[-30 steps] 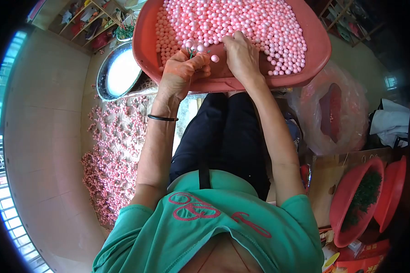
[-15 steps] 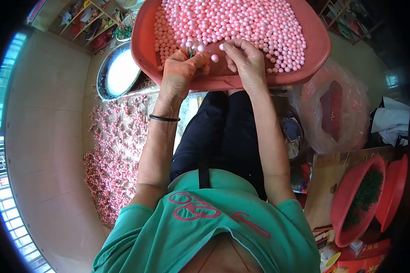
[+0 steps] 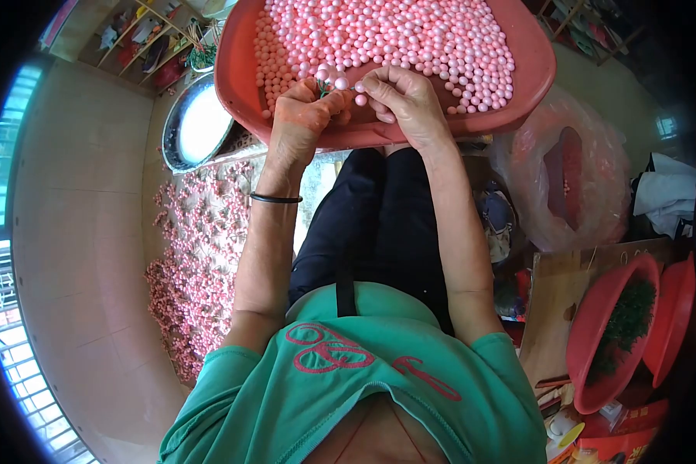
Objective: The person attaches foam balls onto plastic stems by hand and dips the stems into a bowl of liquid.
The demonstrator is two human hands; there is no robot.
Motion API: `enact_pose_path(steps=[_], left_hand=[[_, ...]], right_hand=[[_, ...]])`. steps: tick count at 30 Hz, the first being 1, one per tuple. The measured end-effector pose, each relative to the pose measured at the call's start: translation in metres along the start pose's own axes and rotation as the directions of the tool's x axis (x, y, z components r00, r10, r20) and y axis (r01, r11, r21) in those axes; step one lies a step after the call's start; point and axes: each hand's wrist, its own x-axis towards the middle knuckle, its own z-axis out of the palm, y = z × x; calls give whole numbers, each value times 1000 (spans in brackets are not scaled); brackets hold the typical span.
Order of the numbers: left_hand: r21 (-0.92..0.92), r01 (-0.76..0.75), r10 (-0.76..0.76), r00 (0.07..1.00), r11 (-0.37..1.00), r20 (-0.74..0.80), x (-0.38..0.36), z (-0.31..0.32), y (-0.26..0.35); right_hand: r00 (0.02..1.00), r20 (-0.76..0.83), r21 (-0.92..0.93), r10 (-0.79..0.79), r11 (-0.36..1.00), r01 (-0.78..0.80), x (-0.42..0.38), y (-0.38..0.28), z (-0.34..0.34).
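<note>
My left hand [image 3: 303,114], stained orange over its back and fingers, is closed around a green-stemmed sprig [image 3: 322,88] tipped with pink beads. Two of those beads [image 3: 341,83] stand above the fingers, and another bead [image 3: 361,100] sits to their right. Facing it, my right hand [image 3: 410,100] pinches a pink bead [image 3: 359,87] between thumb and forefinger, right at the end of a thin stem from the left hand. Both hands are over the near side of a red basin [image 3: 540,69] holding many loose pink beads [image 3: 394,35].
Left of the basin stands a dark-rimmed bowl [image 3: 203,124] of white stuff. Many pink-beaded sprigs [image 3: 197,301] lie below it. On the right are a clear plastic bag [image 3: 603,170], a cardboard sheet [image 3: 549,309] and a red tub [image 3: 584,379] with green stems.
My right hand has moved left with its bead, which has come from a gap away to a stem end beside my left fingers. The left hand keeps its hold on the sprig.
</note>
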Motion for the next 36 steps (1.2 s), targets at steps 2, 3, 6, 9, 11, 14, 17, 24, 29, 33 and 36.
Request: enact_pose_path(steps=[2, 3, 6, 9, 11, 14, 17, 24, 29, 33, 36], left_hand=[[80, 4, -5, 1000, 997, 12, -2, -1, 6], [120, 5, -7, 1000, 993, 18, -4, -1, 8], [73, 2, -3, 1000, 997, 9, -4, 0, 5], [117, -6, 3, 1000, 993, 24, -1, -3, 2], [90, -3, 0, 999, 996, 33, 0, -4, 0], [95, 0, -3, 1000, 995, 30, 1, -4, 0], [129, 0, -3, 1000, 992, 22, 0, -3, 1], [140, -20, 14, 999, 990, 45, -6, -1, 8], [138, -25, 13, 996, 990, 85, -10, -1, 12], [-61, -69, 78, 985, 996, 151, -2, -7, -5], [-28, -97, 100, 977, 995, 188, -10, -12, 4]], right_hand=[[999, 27, -21, 32, 999, -31, 0, -1, -3], [999, 32, -23, 36, 999, -35, 0, -1, -4], [997, 48, -39, 58, 998, -56, 1, -3, -4], [995, 54, -64, 85, 995, -81, 2, -4, -5], [995, 55, -64, 82, 995, -78, 3, -2, -6], [994, 68, -48, 82, 996, -78, 3, -2, -8], [994, 66, -48, 91, 995, -88, 1, -5, -5], [994, 50, -77, 102, 992, -98, 1, -5, -4], [991, 55, -125, 123, 985, -116, 5, -2, -4], [997, -76, -109, 21, 994, -29, 3, 5, 1], [999, -47, -63, -7, 998, 4, 6, 7, -4]])
